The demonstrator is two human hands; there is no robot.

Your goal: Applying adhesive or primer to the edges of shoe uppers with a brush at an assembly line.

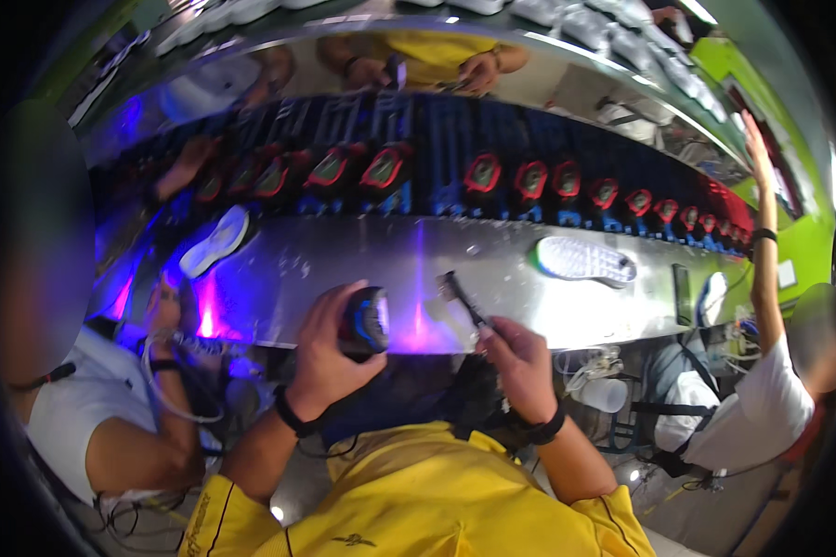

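My left hand (323, 355) is closed around a dark rounded object (366, 321) with a blue band and a whitish face; its exact kind is not clear. It is held above the near edge of the shiny metal table (344, 251). My right hand (522, 368) pinches the dark handle of a small brush (466, 302), whose head points up and away over the table. The two hands are apart. A white shoe sole (585, 261) lies on the table, beyond and right of the brush. Another pale sole (215, 243) lies at the left, lit violet.
Behind the table runs a row of red-and-black pieces (483, 174) on a dark blue rack. At the right lie a dark flat object (682, 295) and a white sole (712, 299). Co-workers stand on both sides; the right one's arm (762, 195) is raised. White shoes (585, 37) line the top.
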